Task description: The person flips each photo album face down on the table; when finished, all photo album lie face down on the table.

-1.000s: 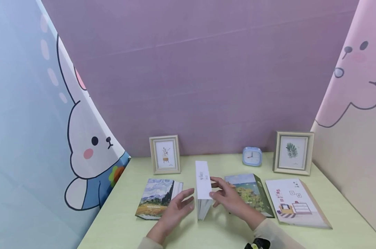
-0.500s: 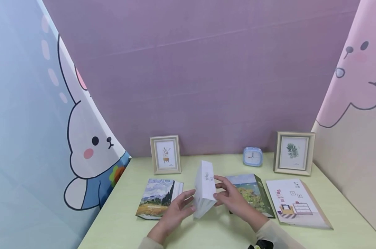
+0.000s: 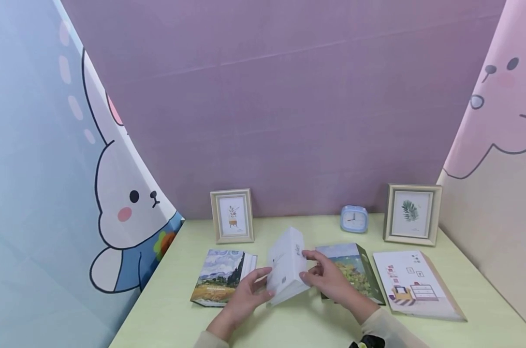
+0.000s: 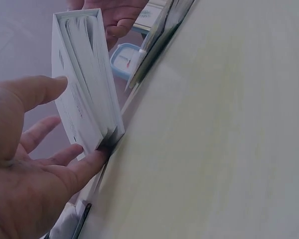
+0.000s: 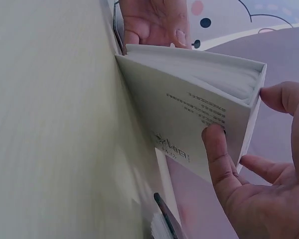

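Observation:
A white, hardcover book (image 3: 285,270) with dark print and a barcode is held tilted over the table's middle. My right hand (image 3: 330,280) pinches it at the spine side, thumb and fingers spread along that edge. At the opposite edge is my left hand (image 3: 247,292). Its outstretched fingers touch the lower fore edge, and the thumb (image 4: 50,89) lies by the upper cover. The pages (image 4: 87,64) fan slightly apart between the covers. Whether the book's lower edge rests on the table cannot be told.
A landscape-painted book (image 3: 217,280) lies left. On the right lie a green-spined book (image 3: 352,270) and a white illustrated book (image 3: 417,285). Behind stand two picture frames (image 3: 232,216) and a blue clock (image 3: 354,219) on the pale green table (image 3: 298,333), before a purple backdrop (image 3: 289,106).
The white book has tipped leftward from upright, so its broad cover now faces up. My left fingers have come into contact with it; my right hand has shifted slightly right with the spine.

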`<control>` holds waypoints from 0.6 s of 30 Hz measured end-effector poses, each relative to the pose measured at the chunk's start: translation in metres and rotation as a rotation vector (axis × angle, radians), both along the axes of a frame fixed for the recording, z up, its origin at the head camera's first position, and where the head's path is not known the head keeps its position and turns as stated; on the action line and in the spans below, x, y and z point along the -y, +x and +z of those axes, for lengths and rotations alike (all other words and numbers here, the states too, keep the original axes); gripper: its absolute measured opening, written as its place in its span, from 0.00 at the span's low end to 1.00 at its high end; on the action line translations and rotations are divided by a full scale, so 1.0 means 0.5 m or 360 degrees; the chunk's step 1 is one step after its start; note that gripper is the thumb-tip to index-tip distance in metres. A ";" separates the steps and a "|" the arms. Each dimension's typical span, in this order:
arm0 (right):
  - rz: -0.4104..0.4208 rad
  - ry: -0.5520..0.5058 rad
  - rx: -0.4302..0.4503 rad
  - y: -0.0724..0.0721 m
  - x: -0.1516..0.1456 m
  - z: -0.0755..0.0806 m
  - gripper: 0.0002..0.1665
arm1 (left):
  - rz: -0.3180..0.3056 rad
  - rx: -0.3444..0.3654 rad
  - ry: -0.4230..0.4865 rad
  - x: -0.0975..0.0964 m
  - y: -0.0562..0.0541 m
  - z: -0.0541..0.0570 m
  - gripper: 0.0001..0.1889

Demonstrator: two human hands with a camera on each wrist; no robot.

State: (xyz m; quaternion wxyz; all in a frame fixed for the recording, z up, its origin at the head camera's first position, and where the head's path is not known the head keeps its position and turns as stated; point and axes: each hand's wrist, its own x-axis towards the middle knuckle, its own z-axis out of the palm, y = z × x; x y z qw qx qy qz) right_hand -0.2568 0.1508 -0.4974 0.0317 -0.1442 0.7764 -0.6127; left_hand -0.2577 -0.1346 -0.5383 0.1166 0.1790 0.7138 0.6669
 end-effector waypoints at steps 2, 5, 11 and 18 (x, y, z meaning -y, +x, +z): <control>-0.0029 0.0039 -0.0009 0.001 -0.001 0.000 0.39 | 0.0017 0.0002 -0.0009 0.000 -0.001 -0.001 0.35; -0.0043 0.0082 -0.0050 0.000 -0.003 0.000 0.39 | 0.0039 0.0011 -0.0018 0.000 0.000 -0.001 0.35; 0.0001 0.0157 -0.0135 -0.008 -0.013 0.001 0.37 | 0.0068 0.0039 -0.0016 0.002 0.000 -0.001 0.37; 0.0049 0.0280 -0.0128 -0.018 -0.029 -0.008 0.37 | 0.0094 0.0061 -0.0002 0.003 0.002 0.002 0.38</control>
